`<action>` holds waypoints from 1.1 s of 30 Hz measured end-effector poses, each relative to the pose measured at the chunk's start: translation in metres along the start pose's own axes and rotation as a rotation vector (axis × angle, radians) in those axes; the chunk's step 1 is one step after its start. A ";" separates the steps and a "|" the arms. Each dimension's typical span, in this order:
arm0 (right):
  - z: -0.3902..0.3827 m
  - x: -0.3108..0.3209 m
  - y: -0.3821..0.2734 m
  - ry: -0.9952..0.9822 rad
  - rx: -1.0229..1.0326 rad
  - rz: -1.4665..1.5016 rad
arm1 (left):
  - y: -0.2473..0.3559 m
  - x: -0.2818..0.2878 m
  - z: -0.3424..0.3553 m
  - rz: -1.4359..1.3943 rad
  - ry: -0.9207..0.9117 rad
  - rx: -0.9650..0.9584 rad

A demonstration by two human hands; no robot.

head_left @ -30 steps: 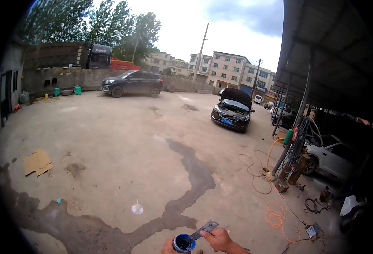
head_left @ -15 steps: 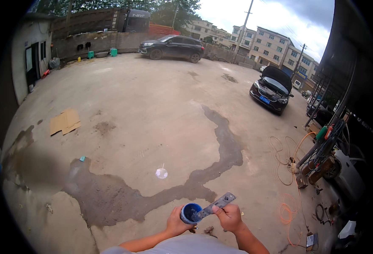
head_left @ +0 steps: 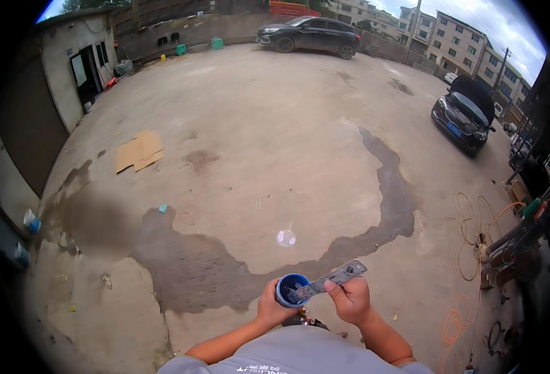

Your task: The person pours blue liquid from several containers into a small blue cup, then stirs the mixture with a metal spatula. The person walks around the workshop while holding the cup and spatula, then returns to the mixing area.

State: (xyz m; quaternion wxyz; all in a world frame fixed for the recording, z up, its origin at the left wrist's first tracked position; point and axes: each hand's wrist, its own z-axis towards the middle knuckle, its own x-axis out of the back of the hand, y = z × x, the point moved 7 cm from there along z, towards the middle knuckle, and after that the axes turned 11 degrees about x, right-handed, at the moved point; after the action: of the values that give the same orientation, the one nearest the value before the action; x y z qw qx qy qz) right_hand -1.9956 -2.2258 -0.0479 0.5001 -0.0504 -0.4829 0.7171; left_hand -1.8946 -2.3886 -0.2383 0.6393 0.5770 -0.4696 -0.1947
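My left hand (head_left: 271, 306) is wrapped round the side of a blue cup (head_left: 280, 297), its open top facing up. In my right hand (head_left: 353, 303) is a flat, stained grey mixing strip (head_left: 343, 274), gripped between thumb and fingers. The strip slants down to the left, and its lower end is inside the cup. Dark residue marks the cup's inside; how much it holds I cannot tell. Just below the cup show some dark, brass-coloured and red fittings (head_left: 307, 319), partly hidden by my hand and shirt.
Wet patches (head_left: 194, 274) cross the concrete yard. Flattened cardboard (head_left: 139, 150) lies left. An orange hose (head_left: 454, 321) coils at right, near a post with cables. A black car with raised hood (head_left: 465, 118) stands far right, a dark SUV (head_left: 312, 35) at the back.
My view has turned left and down, so the surroundings sit farther right and higher. The strip's lower end reaches farther left across the cup. Both hands keep their hold.
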 end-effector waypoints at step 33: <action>0.665 -0.164 0.334 -0.355 0.264 0.063 | 0.037 0.191 0.683 -0.064 0.370 0.029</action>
State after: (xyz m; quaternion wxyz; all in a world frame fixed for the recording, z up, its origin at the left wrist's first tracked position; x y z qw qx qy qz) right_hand -2.5068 -2.7893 -0.0117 0.3869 0.1273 -0.4633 0.7871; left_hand -2.3762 -2.9088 -0.2057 0.6999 0.6266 -0.3283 -0.0988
